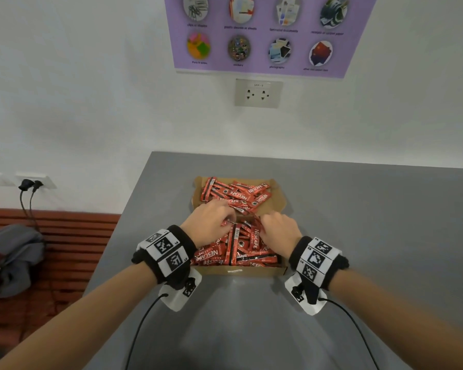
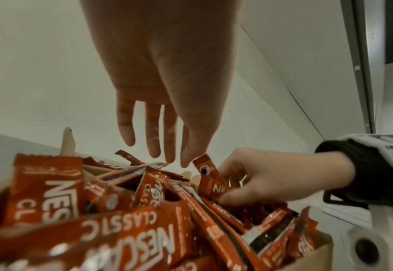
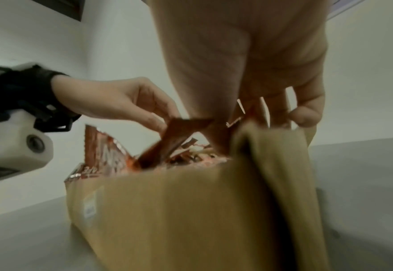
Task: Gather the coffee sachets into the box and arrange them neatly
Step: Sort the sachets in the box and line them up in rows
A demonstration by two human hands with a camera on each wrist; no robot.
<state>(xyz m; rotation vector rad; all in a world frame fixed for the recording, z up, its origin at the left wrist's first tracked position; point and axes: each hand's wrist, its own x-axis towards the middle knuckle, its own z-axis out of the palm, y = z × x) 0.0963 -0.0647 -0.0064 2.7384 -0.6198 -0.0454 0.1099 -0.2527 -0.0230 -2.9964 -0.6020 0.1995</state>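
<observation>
An open cardboard box (image 1: 238, 271) stands on the grey table, its near half piled with red Nescafe sachets (image 1: 241, 249). More sachets (image 1: 238, 194) lie on the far half, by the flap (image 1: 280, 201). Both hands are over the middle of the box. My left hand (image 1: 226, 221) reaches down, fingertips (image 2: 179, 161) pinching the upper end of a tilted sachet (image 3: 167, 144). My right hand (image 1: 265, 222) curls its thumb and fingers round an upright sachet (image 2: 208, 180) just beside the left fingertips. The box's front wall (image 3: 179, 210) hides the sachets' lower ends in the right wrist view.
The grey table (image 1: 358, 236) runs to the white wall, which carries a socket (image 1: 258, 93) and a purple poster (image 1: 262, 33). The table's left edge drops to a red slatted bench (image 1: 64, 236) with grey clothing (image 1: 14, 257). Cables trail from both wristbands.
</observation>
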